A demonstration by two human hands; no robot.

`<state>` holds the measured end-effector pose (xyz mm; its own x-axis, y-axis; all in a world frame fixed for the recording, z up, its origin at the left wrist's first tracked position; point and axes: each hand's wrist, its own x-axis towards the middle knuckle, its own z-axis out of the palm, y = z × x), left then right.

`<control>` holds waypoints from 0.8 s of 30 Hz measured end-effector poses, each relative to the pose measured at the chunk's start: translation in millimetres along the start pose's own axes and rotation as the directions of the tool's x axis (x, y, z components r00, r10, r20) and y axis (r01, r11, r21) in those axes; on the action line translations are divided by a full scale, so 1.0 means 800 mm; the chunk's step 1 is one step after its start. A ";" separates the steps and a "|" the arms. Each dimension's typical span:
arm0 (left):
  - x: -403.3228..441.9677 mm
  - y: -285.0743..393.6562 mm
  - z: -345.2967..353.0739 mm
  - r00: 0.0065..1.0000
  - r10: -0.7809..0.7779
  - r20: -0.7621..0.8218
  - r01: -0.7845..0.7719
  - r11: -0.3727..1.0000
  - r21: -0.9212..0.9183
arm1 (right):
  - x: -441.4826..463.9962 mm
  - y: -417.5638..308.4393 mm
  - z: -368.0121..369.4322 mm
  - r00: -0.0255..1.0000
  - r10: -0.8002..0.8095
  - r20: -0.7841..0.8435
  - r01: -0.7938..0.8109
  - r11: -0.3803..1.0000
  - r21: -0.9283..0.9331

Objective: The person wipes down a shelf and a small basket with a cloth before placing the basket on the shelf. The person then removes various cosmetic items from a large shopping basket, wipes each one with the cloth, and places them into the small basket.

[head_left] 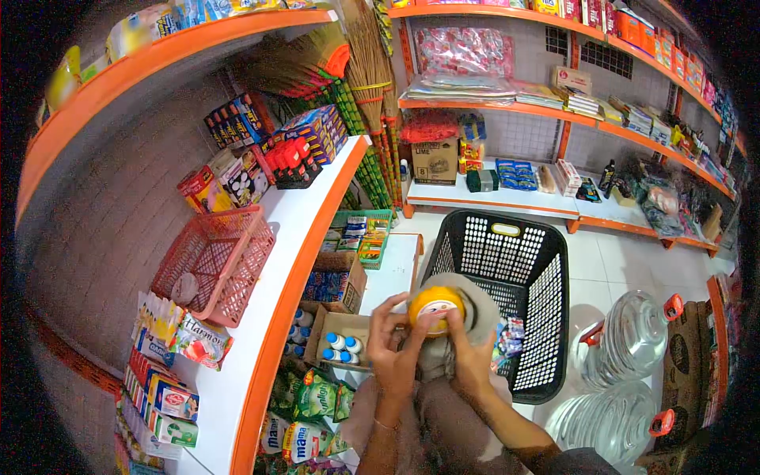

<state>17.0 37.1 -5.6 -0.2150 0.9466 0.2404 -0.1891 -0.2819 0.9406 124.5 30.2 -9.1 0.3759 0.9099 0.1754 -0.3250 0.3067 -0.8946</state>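
Note:
Between my two hands is a round yellow container (435, 309) with a pale label on its top. My left hand (392, 348) has its fingers curled round the container's left side, the thumb near the label. From the other side my right hand (469, 356) grips it, thumb against the top. The container's underside is hidden. Below it are my legs in greyish-brown cloth (451, 396). Just beyond stands a black perforated basket (541, 332), with several small colourful packets (509, 340) showing at its bottom.
An orange-edged shelf (297, 261) on the left bears a pink basket (245, 269) and boxes. Beneath are a carton of blue-capped bottles (340, 348) and detergent packs (317, 396). Large clear water bottles (633, 340) stand at right. Brooms (368, 95) lean at the back.

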 end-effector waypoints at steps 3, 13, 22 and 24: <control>0.003 -0.003 -0.005 0.987 -0.107 0.122 0.105 0.994 0.019 | 0.001 -0.001 -0.005 0.999 -0.024 -0.023 0.025 1.000 0.014; 0.001 0.008 -0.005 0.998 -0.063 0.021 0.065 0.991 -0.114 | -0.002 -0.002 -0.010 0.961 0.155 0.228 -0.139 0.987 -0.083; -0.014 0.008 0.002 0.999 0.032 -0.027 -0.029 0.996 0.089 | 0.005 0.020 -0.012 0.994 -0.109 -0.005 0.103 0.954 -0.283; -0.014 -0.001 0.009 0.999 0.019 -0.039 -0.019 1.000 -0.004 | 0.005 0.018 -0.014 0.945 -0.298 0.135 0.325 0.804 -0.497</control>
<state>26.6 27.6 -7.5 -0.2554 0.9342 0.2491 -0.1885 -0.3008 0.9349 130.7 34.9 -25.9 0.3353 0.8059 0.4880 0.2922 0.4036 -0.8671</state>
